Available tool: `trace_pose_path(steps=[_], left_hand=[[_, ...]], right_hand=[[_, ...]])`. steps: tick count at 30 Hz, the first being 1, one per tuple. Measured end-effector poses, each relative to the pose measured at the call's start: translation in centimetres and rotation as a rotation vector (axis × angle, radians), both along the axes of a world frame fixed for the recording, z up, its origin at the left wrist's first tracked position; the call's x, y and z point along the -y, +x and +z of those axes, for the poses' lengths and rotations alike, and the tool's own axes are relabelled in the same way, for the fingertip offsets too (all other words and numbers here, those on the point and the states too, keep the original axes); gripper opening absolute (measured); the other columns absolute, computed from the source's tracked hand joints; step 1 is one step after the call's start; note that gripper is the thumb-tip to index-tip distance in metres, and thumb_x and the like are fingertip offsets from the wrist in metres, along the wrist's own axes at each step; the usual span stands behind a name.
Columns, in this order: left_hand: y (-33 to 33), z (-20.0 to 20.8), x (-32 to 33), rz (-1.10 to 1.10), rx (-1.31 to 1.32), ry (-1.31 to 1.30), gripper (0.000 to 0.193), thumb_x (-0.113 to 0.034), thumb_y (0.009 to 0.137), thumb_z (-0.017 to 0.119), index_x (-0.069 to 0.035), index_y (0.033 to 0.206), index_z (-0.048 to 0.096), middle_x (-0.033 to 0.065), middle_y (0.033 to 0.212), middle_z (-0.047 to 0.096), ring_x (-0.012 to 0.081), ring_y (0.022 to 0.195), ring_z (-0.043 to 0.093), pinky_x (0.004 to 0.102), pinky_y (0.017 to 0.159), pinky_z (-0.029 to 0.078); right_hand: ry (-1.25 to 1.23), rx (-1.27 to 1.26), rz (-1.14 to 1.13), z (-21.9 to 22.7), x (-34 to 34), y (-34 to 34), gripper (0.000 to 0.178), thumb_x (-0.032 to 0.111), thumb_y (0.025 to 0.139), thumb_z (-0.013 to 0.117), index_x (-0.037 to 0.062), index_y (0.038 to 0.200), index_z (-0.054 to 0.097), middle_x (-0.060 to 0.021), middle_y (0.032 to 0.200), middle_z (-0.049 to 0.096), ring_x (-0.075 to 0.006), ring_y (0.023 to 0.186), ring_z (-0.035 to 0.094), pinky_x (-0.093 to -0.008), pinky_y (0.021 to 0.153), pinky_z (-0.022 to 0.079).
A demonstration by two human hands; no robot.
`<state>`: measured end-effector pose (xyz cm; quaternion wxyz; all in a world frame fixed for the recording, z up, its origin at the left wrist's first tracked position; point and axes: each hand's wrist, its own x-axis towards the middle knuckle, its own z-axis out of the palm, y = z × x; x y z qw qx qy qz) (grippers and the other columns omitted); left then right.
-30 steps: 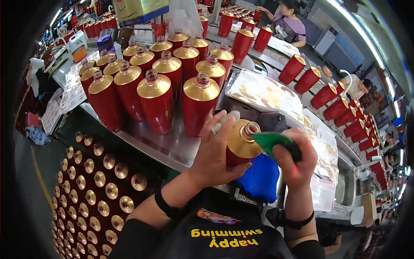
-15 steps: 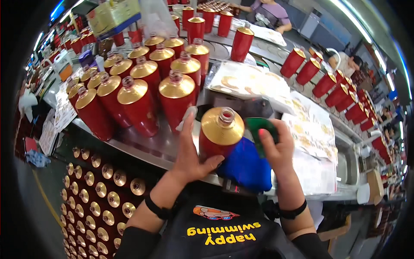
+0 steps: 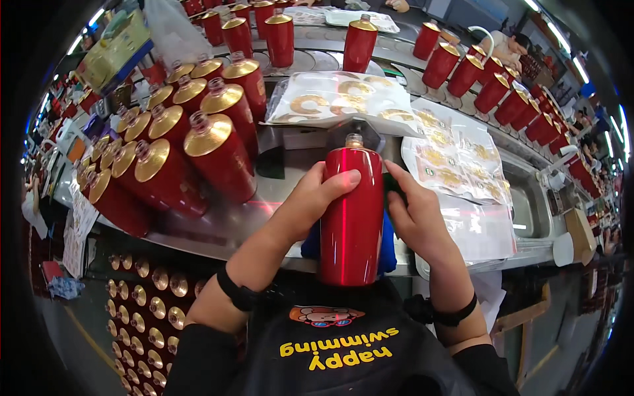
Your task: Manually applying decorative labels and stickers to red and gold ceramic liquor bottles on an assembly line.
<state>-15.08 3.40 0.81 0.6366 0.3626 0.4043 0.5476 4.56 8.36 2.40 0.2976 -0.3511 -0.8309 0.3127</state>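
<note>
A glossy red bottle [image 3: 352,224] with a gold shoulder and clear glass neck lies tilted in front of me, its base toward me. My left hand [image 3: 309,202] grips its left side, thumb across the upper front. On its other side is my right hand [image 3: 421,214], fingers bent around a flat dark green scraper-like piece [image 3: 390,183], mostly hidden behind the fingers and close to the bottle. A blue cloth [image 3: 388,256] shows under the bottle. Thin red light lines cross the bottle's front.
Several red bottles [image 3: 220,148] crowd the metal bench at left. Sheets of gold decals [image 3: 456,155] lie at the right and ahead. Beyond, a conveyor carries more bottles [image 3: 441,65]. Gold-topped bottles [image 3: 157,307] stand low at left. Another person [image 3: 508,47] sits at far right.
The bottle has tipped from facing me with its top to showing its long side, neck away. My left hand's thumb now lies on its front; my right hand has come closer to its side.
</note>
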Motion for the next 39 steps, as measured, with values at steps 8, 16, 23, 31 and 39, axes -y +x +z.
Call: trace_pose_path(steps=[8,16,23,31,39], left_hand=[[0.6,-2.9,-4.0,0.137,0.037,-0.041,0.044,-0.034,0.087,0.067,-0.001,0.115,0.056,0.0064,0.098,0.066,0.0122,0.083,0.064,0.0272,0.074,0.053],[0.5,-4.3,-2.9,0.106,-0.010,0.028,0.048,-0.036,0.095,0.056,-0.002,0.128,0.047,0.0101,0.109,0.063,0.0159,0.094,0.064,0.0301,0.082,0.054],[0.2,-5.7,-2.9,0.138,-0.105,0.092,0.058,-0.048,0.097,0.047,0.000,0.131,0.044,0.0162,0.116,0.061,0.0250,0.097,0.066,0.0380,0.083,0.056],[0.0,-6.4,-2.5,0.190,-0.161,0.089,0.066,-0.052,0.095,0.048,0.001,0.135,0.040,0.0200,0.118,0.060,0.0299,0.100,0.066,0.0421,0.085,0.056],[0.1,-6.3,-2.5,0.126,-0.072,0.032,0.068,-0.053,0.095,0.049,0.001,0.135,0.040,0.0203,0.117,0.060,0.0305,0.100,0.065,0.0423,0.085,0.056]], right_hand=[[0.023,-0.002,0.008,-2.1,-3.0,1.3,0.040,0.000,0.090,0.053,0.0002,0.130,0.051,-0.0201,0.101,0.066,-0.0264,0.088,0.066,-0.0334,0.078,0.050],[0.387,0.228,-0.195,-3.6,-14.0,15.7,0.040,-0.017,0.069,0.047,0.0009,0.098,0.067,-0.0206,0.138,0.051,-0.0354,0.129,0.049,-0.0360,0.105,0.041],[0.277,0.875,-0.513,-5.9,-26.2,28.2,0.039,-0.009,0.071,0.055,0.0055,0.103,0.072,-0.0221,0.129,0.057,-0.0380,0.114,0.057,-0.0387,0.100,0.045],[-0.065,0.878,-0.625,-9.0,-35.8,29.3,0.033,0.000,0.075,0.056,0.0026,0.104,0.071,-0.0220,0.112,0.066,-0.0351,0.103,0.063,-0.0380,0.089,0.048],[-0.322,0.332,-0.754,-10.8,-36.2,31.5,0.034,0.003,0.079,0.056,0.0002,0.111,0.068,-0.0131,0.098,0.069,-0.0207,0.091,0.064,-0.0341,0.081,0.048]])
